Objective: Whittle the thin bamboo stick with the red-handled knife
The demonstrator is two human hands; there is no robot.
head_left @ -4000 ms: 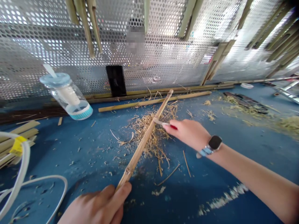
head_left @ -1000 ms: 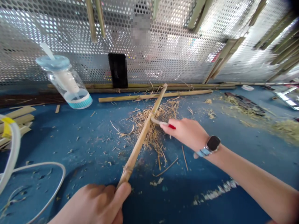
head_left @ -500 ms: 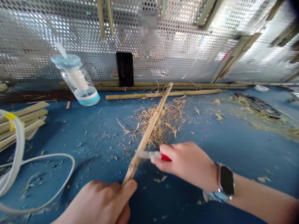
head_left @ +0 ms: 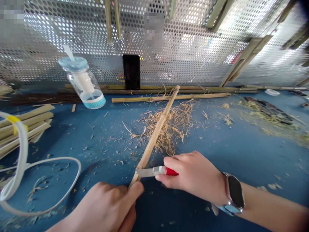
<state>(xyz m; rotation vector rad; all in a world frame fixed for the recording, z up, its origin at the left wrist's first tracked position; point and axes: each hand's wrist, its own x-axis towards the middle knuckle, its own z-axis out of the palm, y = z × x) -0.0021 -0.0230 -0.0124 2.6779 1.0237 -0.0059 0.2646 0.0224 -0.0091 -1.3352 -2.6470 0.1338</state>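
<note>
My left hand (head_left: 113, 204) is closed round the near end of a bamboo stick (head_left: 159, 127), which slants away from me with its far end resting over a bamboo strip (head_left: 205, 96). Closed on a red-and-white utility knife (head_left: 160, 171) is my right hand (head_left: 190, 170). The blade lies across the stick at a node, just ahead of my left thumb. Curly pale shavings (head_left: 173, 135) are heaped beneath and beside the stick's middle. The knife's handle is mostly hidden inside my right hand.
A clear bottle (head_left: 83, 82) with a straw and a black phone (head_left: 131, 71) stand near the perforated metal screen (head_left: 101, 25). Split bamboo pieces (head_left: 31, 124) and a looped white cable (head_left: 78, 170) lie left. Dark objects (head_left: 269, 109) with shavings lie at the right.
The knife blade has slid along the stick toward me, closer to my left thumb, and now sits at the node. My left hand keeps its hold on the stick.
</note>
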